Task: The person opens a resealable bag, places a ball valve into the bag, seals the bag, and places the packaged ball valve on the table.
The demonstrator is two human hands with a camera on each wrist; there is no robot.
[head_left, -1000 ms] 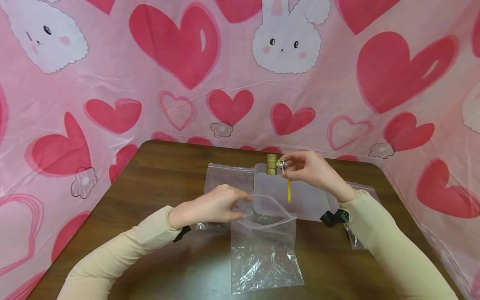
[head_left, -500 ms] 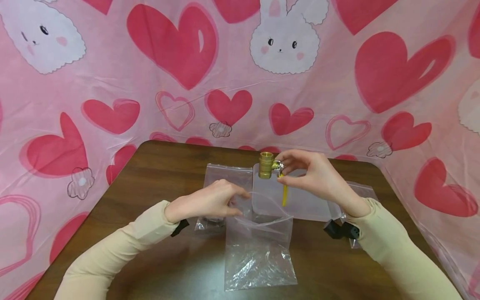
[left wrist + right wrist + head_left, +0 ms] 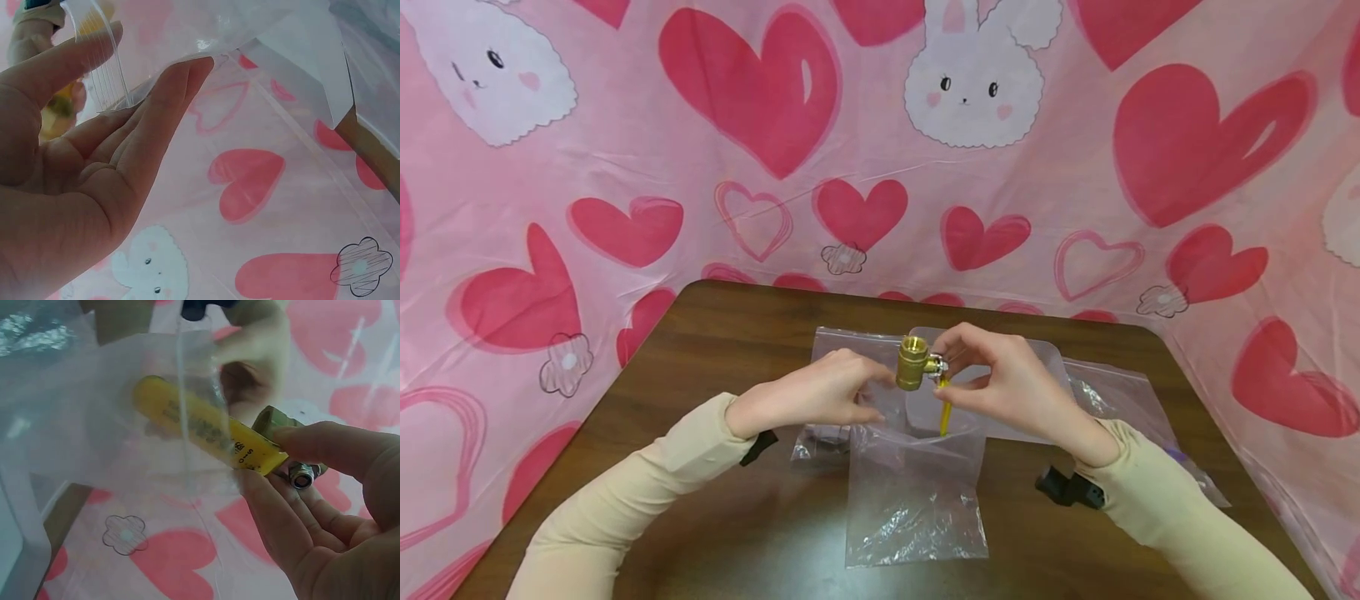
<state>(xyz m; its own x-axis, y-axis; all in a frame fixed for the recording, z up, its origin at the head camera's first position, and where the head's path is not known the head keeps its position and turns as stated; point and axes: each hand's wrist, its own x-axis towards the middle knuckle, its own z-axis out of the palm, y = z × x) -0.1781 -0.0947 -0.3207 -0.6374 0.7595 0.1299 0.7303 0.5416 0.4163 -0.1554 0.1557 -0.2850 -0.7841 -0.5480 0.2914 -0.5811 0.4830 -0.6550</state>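
**Desk:** Head view first — what are both hands doing?

**Photographer:** At a dark brown wooden table (image 3: 715, 350), the right hand (image 3: 1007, 383) pinches a brass ball valve with a yellow lever handle (image 3: 914, 363) just above the mouth of a clear plastic zip bag (image 3: 916, 492), which lies crumpled on the table. The left hand (image 3: 820, 398) pinches the bag's near rim, holding the mouth up. More clear flat bags (image 3: 1105, 392) lie behind, against a pink backdrop printed with red hearts and white bunnies (image 3: 775, 92).

**Desk:** Left wrist view?

**Photographer:** The left hand (image 3: 94, 162) has thumb and fingers closed on the ribbed zip strip of the bag (image 3: 100, 69); the valve is a yellow blur behind.

**Desk:** Right wrist view?

**Photographer:** The right hand (image 3: 325, 512) grips the valve at its stem, thumb and fingers round the yellow handle's base (image 3: 250, 453). The handle's tip sits behind the bag's film (image 3: 94, 425); whether it is inside the mouth, I cannot tell.
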